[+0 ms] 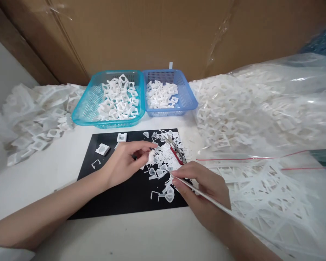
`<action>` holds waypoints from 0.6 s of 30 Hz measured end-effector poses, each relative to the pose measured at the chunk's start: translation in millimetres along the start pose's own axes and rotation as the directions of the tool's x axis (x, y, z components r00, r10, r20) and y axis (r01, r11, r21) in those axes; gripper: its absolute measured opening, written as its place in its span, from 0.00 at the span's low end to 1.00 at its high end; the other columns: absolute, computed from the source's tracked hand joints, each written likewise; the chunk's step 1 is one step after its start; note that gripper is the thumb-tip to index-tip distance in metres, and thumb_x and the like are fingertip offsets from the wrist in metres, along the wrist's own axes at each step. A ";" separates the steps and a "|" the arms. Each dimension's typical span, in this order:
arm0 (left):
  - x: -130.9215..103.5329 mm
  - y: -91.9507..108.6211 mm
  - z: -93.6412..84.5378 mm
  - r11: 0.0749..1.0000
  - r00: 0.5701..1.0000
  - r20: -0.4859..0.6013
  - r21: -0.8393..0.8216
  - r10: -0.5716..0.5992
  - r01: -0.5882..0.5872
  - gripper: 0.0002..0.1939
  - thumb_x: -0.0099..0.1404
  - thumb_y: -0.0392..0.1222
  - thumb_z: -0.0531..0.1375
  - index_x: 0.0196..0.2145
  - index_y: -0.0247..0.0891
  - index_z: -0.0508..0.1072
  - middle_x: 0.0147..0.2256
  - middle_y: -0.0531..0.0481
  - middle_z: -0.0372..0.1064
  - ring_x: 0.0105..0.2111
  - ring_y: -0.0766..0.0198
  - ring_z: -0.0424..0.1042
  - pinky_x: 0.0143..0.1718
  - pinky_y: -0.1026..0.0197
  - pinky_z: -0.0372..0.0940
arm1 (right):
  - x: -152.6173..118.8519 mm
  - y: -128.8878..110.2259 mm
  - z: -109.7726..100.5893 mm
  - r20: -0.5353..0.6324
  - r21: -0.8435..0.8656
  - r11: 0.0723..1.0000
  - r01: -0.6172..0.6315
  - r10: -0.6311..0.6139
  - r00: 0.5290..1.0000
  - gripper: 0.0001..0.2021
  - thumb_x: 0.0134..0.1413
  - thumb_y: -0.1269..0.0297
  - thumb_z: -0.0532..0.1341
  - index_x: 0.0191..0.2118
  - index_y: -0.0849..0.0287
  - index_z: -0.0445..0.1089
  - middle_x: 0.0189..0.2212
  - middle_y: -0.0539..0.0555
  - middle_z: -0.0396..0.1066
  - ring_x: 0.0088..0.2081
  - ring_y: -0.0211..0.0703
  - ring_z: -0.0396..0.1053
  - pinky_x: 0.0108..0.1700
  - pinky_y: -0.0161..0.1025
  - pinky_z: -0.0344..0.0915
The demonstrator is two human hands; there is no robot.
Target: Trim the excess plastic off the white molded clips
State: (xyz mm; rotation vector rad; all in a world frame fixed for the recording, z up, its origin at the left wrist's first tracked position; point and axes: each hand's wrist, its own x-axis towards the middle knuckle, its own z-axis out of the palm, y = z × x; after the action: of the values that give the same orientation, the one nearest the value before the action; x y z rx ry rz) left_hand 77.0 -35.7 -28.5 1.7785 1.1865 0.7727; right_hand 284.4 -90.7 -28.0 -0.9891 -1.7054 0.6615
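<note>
**While the left hand pinches a small white part, the right hand grips a slim pointed tool**

Left hand: thumb and fingers clamped on the white part, held over the upper middle of the mat, at the left edge of the scraps; the part's shape is mostly hidden.

Right hand: thumb and forefinger together on the tool near its tip, shaft running back along the forearm. Tip over the scraps; contact cannot be told.

Beneath and beside the fingers: one loose spread of white scraps, rings and thin strips among them. One pair of red-handled snippers, lying on the scraps.

Base: one black mat, on a white table. On its left side, two white blocks with round recesses, one thin bracket-shaped strip.

Behind: one teal basket and one blue basket, side by side, each partly filled with white pieces.

Far left: one heap of white parts.

Right: one clear bag of white parts; nearer, thin white lattice pieces under clear plastic.

Rear: brown cardboard.
</note>
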 end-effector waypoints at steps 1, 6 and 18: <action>-0.5 3.5 1.1 0.970 0.993 0.024 -0.211 -0.117 0.120 0.12 0.61 0.34 0.60 0.43 0.38 0.78 0.30 0.51 0.75 0.25 0.70 0.67 0.27 0.68 0.64 | 0.3 -0.8 -0.9 -0.006 0.009 1.000 -0.006 0.006 1.000 0.07 0.52 0.77 0.63 0.35 0.58 0.74 0.27 0.49 0.74 0.30 0.34 0.72 0.33 0.31 0.68; -16.2 17.1 19.9 0.268 0.782 0.543 -0.739 -0.305 0.618 0.11 0.54 0.35 0.68 0.37 0.40 0.80 0.27 0.51 0.76 0.20 0.73 0.70 0.26 0.71 0.67 | 2.5 -7.1 -5.7 0.067 0.081 0.992 0.097 -0.102 0.993 0.06 0.52 0.76 0.63 0.35 0.58 0.73 0.33 0.53 0.74 0.37 0.38 0.72 0.39 0.37 0.70; -27.0 -5.2 29.7 0.075 0.776 0.626 -0.773 -0.076 0.630 0.24 0.52 0.35 0.72 0.48 0.37 0.78 0.32 0.49 0.78 0.30 0.70 0.76 0.34 0.72 0.70 | 3.7 -6.3 -11.8 0.246 0.022 0.995 0.095 -0.098 0.964 0.06 0.56 0.74 0.61 0.36 0.54 0.69 0.34 0.49 0.80 0.40 0.39 0.75 0.45 0.41 0.69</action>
State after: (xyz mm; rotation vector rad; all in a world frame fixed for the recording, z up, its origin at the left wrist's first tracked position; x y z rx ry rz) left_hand 89.9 -68.9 -47.7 0.3678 0.4583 0.5190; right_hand 293.1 -91.1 -17.2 -0.8375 -1.9526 0.7527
